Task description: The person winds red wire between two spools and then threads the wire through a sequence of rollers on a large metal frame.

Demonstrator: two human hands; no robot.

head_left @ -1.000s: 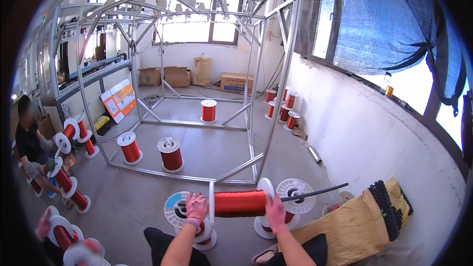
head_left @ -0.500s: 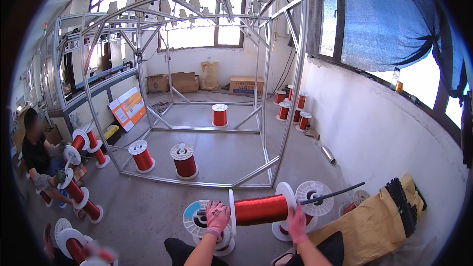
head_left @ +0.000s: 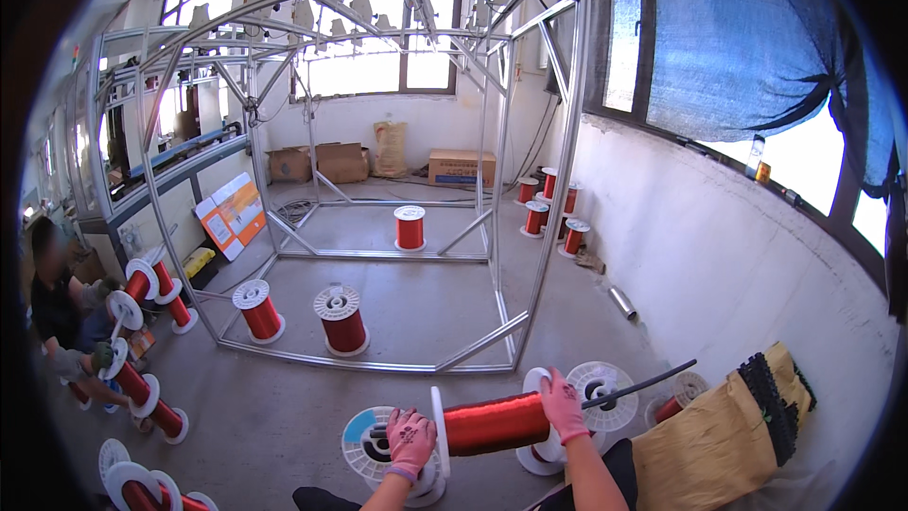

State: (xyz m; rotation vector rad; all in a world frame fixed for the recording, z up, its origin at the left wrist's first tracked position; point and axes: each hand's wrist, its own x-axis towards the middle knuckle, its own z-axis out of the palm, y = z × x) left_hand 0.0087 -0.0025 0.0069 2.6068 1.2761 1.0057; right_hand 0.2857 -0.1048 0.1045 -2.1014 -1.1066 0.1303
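A spool of red wire (head_left: 497, 423) with white flanges lies sideways between my hands. Closed against its left flange is my left hand (head_left: 412, 439), in a pink glove; its grip is partly hidden. My right hand (head_left: 565, 407), gloved alike, curls over the top of the right flange. From that flange a dark rod (head_left: 653, 380) sticks out to the right. Beneath, a standing spool (head_left: 355, 459) with a blue patch on its flange is at the left, and another spool (head_left: 605, 388) stands at the right. A dark piece shows beside my left hand; I cannot tell whether it is the rod's end.
Ahead stands a metal frame (head_left: 369, 362) with several red spools inside. A person (head_left: 66, 308) handles spools on a rod at the left. Brown sheeting (head_left: 705, 454) lies at the right, near a metal cylinder (head_left: 622, 303) and the white wall. More spools (head_left: 137, 487) stand at the lower left.
My right hand has shifted up from the side of the right flange onto its top. The spool in my hands sits slightly lower in view. The whole view has shifted a little.
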